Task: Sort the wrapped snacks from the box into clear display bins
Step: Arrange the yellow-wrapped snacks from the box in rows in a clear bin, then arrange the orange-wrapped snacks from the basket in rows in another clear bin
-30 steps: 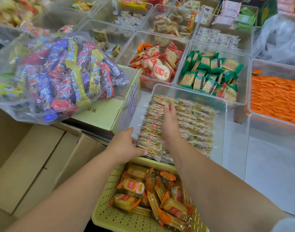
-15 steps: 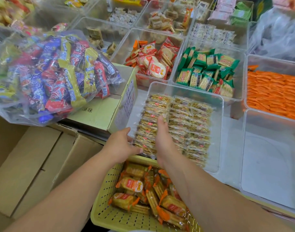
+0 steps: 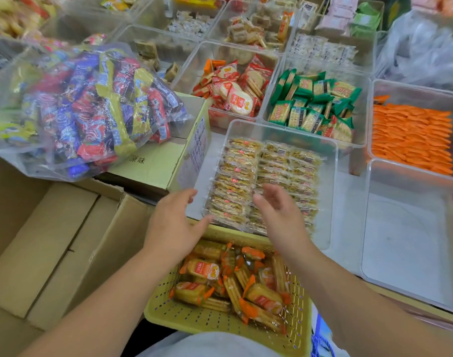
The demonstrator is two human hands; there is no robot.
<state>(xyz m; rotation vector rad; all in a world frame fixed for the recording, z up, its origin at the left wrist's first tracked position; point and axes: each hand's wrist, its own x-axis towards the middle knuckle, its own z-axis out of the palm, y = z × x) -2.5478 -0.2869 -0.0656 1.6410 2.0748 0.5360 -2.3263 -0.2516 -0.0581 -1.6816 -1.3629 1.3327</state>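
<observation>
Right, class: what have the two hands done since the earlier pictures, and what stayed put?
The right hand has lifted off the packet rows and drawn back; the left hand has released their near end and opened. The clear bin, its rows and the yellow basket stayed put.

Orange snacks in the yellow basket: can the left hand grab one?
Probably yes. The left hand is open and empty over the far edge of the basket, and the orange snacks lie uncovered.

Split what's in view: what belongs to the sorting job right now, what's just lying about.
In the job: left hand, right hand, near clear bin, rowed snacks, yellow basket, orange-wrapped snacks.
Lying about: bag of mixed sweets, cardboard boxes, green packets, orange packets.
</observation>
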